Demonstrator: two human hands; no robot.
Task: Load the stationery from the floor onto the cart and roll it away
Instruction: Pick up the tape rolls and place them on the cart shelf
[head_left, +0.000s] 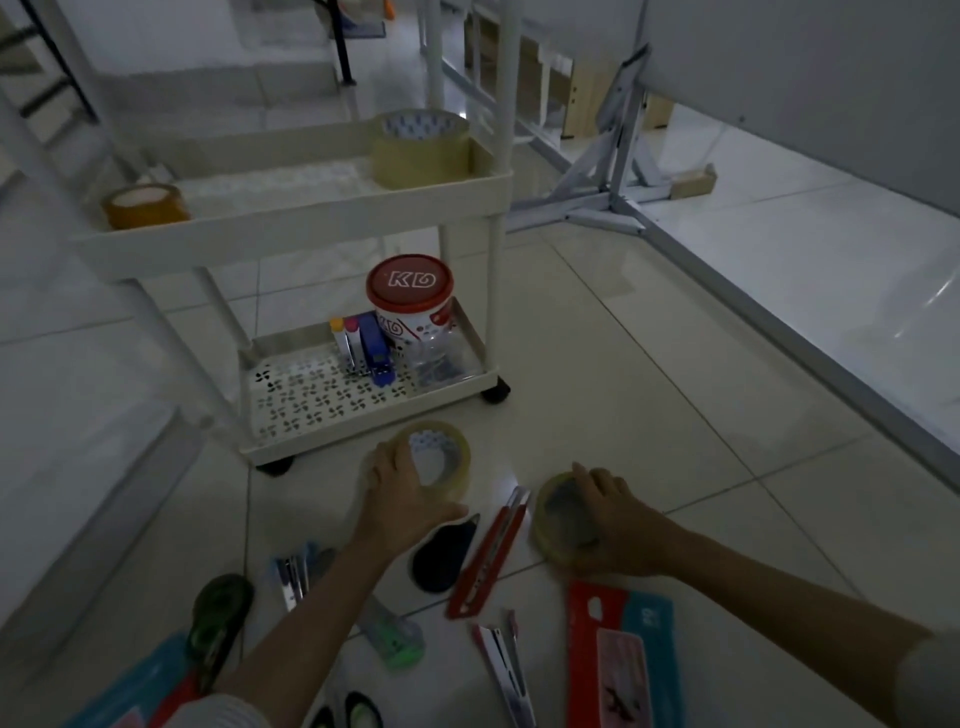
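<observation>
- Left hand (402, 493) grips a clear tape roll (441, 460) on the floor (649, 389), fingers curled over its near rim; the roll sits just in front of the cart's lower front edge.
- Right hand (608, 514) holds a second tape roll (558, 519), fingers wrapped over its right side; this roll lies flat on the tiles.
- Between the two rolls: a red utility knife (488, 556) lying diagonally, and beside it a black oval item (444, 556). Both on the floor, apart from the hands.
- Nearer the person: a small stapler (293, 571), a green tape dispenser (221, 623), a red ruler (592, 660), more small pieces, some too blurred to name.
- White cart (291, 239) stands on black castors just beyond the stationery. Upper tray holds a large clear tape roll (421, 150) at its right rear corner and a brown tape roll (145, 205) at its left front edge.
- Lower tray: a red-lidded tub (410, 301) at right rear, markers (345, 338) and a blue stapler (376, 348) beside it; left part of the perforated shelf is bare.
- Open tiles lie right of the cart, bounded by a white metal frame (618, 171) and a panel.
</observation>
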